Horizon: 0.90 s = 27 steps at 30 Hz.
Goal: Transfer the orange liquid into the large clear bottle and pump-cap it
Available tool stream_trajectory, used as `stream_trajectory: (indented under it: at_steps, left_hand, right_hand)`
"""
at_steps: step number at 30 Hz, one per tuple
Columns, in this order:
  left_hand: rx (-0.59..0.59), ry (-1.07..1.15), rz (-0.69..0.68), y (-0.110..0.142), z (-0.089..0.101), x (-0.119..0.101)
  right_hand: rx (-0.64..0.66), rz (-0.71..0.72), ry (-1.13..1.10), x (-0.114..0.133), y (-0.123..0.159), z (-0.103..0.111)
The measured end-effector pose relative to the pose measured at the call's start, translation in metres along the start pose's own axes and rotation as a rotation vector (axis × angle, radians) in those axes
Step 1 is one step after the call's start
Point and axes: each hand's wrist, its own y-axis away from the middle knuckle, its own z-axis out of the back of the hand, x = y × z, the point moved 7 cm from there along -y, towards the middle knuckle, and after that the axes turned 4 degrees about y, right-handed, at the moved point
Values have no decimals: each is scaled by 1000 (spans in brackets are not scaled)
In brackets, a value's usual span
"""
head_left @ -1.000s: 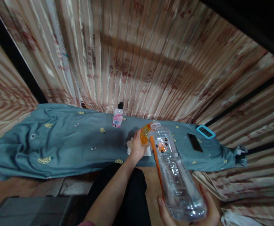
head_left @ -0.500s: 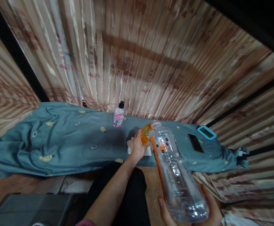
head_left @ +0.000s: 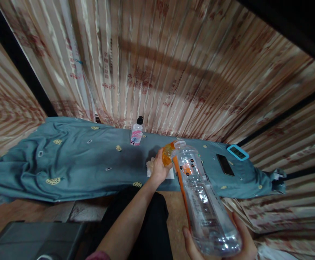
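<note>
Here — clear bottle (head_left: 200,202) axis 5-to-11 o'clock | right hand (head_left: 246,243) clasps base | left hand (head_left: 160,169), nearer mouth, grips amber container (head_left: 167,153)

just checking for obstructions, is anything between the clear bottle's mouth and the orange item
No, nothing visible: the mouth of the clear bottle, held by the right hand, is right beside the orange item in the left hand. I can't tell if they touch.

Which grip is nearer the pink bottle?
Left. The left grip is right of the pink bottle, on its near side; the right grip is farther off in both directions.
</note>
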Motion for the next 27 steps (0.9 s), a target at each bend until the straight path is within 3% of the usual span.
stream_trajectory:
  at_steps: [3,9,15,27]
  left_hand:
    - [3,38,-30,-1,-3,3]
    - [-19,6,-13,-2,-2,8]
    - [-4,-3,-23,-2,-1,5]
    - [23,46,-66,-2,-2,4]
  right_hand:
    - [30,-106,2,3,1,0]
    - [18,-41,9,8,-3,3]
    - [44,-102,5,15,0,3]
    - [14,-3,2,28,-15,7]
